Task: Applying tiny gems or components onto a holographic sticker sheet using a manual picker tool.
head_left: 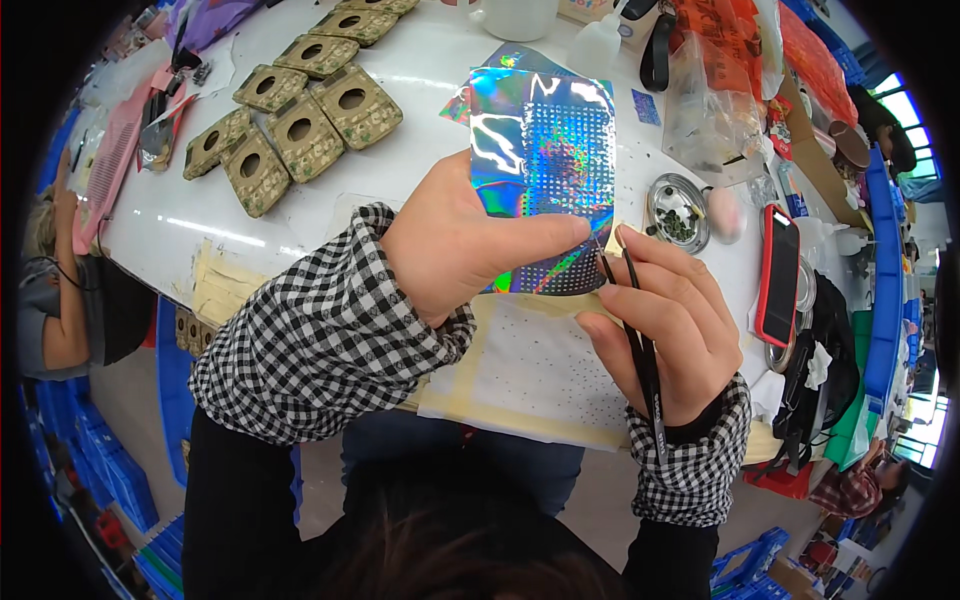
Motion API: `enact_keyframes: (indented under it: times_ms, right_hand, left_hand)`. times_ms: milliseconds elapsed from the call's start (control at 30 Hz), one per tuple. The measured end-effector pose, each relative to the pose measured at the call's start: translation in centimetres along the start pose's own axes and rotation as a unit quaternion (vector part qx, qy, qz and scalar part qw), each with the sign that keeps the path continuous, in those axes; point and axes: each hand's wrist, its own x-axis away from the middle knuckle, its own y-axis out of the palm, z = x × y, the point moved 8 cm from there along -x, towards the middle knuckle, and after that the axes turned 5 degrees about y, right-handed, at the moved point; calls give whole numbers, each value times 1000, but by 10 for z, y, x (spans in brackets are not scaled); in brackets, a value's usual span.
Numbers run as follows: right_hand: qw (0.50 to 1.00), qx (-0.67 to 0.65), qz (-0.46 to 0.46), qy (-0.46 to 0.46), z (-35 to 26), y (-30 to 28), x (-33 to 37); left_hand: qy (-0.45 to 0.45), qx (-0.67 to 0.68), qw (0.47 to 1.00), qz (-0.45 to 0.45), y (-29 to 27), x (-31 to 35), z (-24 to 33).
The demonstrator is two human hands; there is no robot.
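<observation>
My left hand grips a shiny holographic sheet with rows of small dots, its thumb lying across the front. From the right, my right hand holds black tweezers, their tips at the sheet's lower right edge. A small pale yellow piece shows beside the tips; I cannot tell whether it is part of the sheet's backing. Below both hands lies a white paper scattered with dark specks. Right of the sheet stands a round metal dish with dark green bits in it.
Several camouflage-patterned cases with round holes lie at the far left. A phone in a red case leans at the right, near a black bag. Plastic bags pile up at the back right. Another person's arm is at the far left.
</observation>
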Motion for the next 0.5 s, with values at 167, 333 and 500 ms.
enact_keyframes:
  times_ms: [167, 333, 500]
  right_hand:
    - [1000, -4, 4, 4, 1, 0, 0]
    - [1000, -12, 7, 7, 2, 0, -1]
    - [1000, -14, 4, 8, 2, -1, -2]
  left_hand:
    - [14, -8, 1000, 2, 0, 0, 2]
    - [32, -41, 999, 5, -1, 0, 2]
    - [4, 2, 1000, 5, 2, 1, -1]
